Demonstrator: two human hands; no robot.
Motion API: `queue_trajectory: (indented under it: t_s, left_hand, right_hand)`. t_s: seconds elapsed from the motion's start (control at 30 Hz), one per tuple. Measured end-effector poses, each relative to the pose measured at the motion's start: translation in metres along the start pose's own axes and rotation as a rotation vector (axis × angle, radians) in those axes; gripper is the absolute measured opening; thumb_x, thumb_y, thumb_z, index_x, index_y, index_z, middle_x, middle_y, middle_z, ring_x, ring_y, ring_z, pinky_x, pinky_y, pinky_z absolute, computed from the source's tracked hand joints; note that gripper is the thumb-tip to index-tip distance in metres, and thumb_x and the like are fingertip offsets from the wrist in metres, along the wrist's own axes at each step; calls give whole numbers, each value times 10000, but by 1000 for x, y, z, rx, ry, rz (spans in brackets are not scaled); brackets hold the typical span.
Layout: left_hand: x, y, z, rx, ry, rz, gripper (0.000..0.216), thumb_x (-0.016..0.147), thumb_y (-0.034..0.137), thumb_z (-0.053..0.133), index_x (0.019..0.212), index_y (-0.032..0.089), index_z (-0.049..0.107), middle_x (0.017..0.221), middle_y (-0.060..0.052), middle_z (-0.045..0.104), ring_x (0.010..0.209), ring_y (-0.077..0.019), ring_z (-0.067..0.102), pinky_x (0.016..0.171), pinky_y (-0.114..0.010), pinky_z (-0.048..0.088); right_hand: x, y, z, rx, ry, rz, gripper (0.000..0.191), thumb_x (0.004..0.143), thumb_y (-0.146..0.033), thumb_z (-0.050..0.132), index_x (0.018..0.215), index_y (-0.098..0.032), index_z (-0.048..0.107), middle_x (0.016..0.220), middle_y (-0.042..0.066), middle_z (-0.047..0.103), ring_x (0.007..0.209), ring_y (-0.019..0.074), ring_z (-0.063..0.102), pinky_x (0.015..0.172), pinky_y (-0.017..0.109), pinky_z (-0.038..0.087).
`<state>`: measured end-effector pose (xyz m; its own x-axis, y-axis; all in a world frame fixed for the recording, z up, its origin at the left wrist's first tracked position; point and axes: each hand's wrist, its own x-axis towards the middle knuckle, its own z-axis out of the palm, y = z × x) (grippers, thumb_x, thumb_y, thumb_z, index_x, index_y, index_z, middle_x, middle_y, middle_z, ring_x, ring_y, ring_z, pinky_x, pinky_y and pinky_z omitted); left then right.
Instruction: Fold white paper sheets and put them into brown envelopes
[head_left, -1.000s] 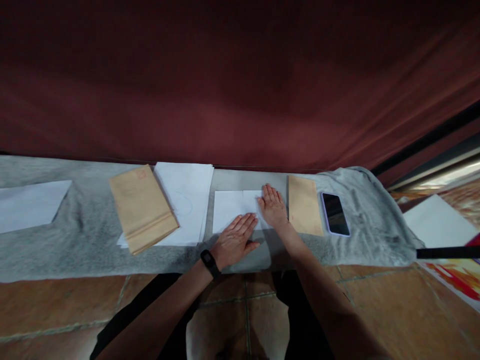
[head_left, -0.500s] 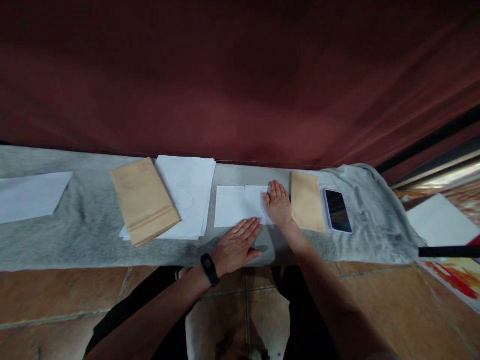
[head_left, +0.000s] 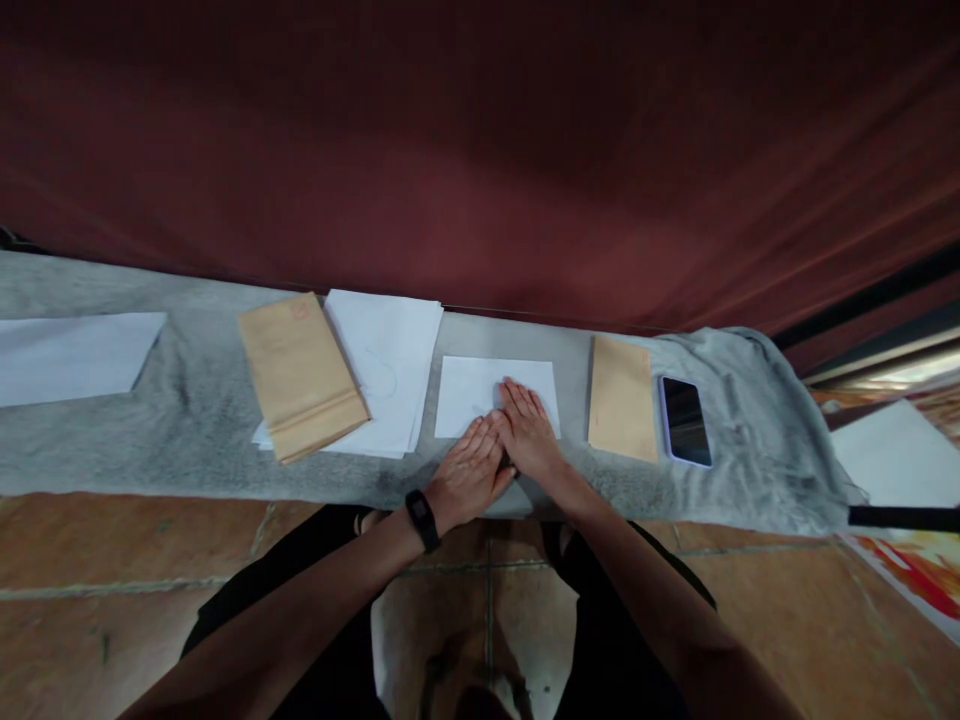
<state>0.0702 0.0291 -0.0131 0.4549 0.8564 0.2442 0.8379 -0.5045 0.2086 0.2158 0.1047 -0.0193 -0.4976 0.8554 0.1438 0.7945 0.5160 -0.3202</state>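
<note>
A white sheet of paper [head_left: 465, 385] lies flat on the grey cloth, straight ahead of me. My right hand [head_left: 527, 428] rests on its right half, fingers stretched out and pointing away from me. Beside it, my left hand [head_left: 469, 475] lies flat over the near edge of the sheet, fingers extended, with a black band on the wrist. The two hands touch where the left fingertips meet the right thumb side. Neither hand grips anything. The part of the paper under the hands is hidden.
Left of the sheet lie white papers [head_left: 390, 350], partly under a stack of brown envelopes [head_left: 300, 370]; another white paper [head_left: 75, 355] is farther left. To the right are a brown envelope [head_left: 621, 400] and a phone [head_left: 685, 425]. A dark red curtain [head_left: 480, 200] hangs behind.
My right hand has slid left across the paper to meet my left hand. The cut or fold line seen across the sheet's middle no longer shows. The view has shifted slightly.
</note>
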Motion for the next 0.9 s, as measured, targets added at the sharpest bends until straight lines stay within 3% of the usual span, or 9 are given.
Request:
queue_trajectory:
  t_s: [0.23, 0.4, 0.57, 0.9]
  left_hand:
    - [0, 1, 1, 14, -19, -45, 628, 1028, 371, 366, 1515, -24, 329, 1598, -263, 348, 1533, -302, 258, 1251, -495, 266]
    - [0, -1, -4, 18, -24, -116, 712, 1024, 497, 381, 1521, -11, 336, 1616, -258, 317, 1543, -318, 223, 1252, -499, 261]
    - [-2, -11, -6, 20, 6, -203, 802, 1004, 586, 382, 1552, 8, 290, 1623, -258, 302, 1547, -322, 214, 1247, -519, 266]
    - [-10, -33, -3, 33, 101, -359, 811, 1005, 600, 364, 1583, 46, 234, 1619, -255, 310, 1526, -359, 266, 1206, -569, 324]
  right_hand:
    - [-8, 3, -5, -69, 6, -6, 581, 1091, -387, 225, 1594, -101, 285, 1671, 133, 244, 1561, 247, 190, 1273, 479, 158]
    - [-13, 4, -11, -103, -10, -17, 574, 1091, -374, 238, 1591, -96, 287, 1671, 141, 236, 1563, 253, 180, 1268, 491, 162]
    - [-14, 8, -9, -126, 30, 45, 588, 1079, -390, 303, 1596, -110, 281, 1665, 139, 260, 1549, 269, 224, 1255, 491, 190]
    - [-17, 15, -4, -104, 87, 112, 646, 1056, -426, 379, 1589, -75, 283, 1650, 171, 287, 1539, 288, 248, 1243, 489, 219]
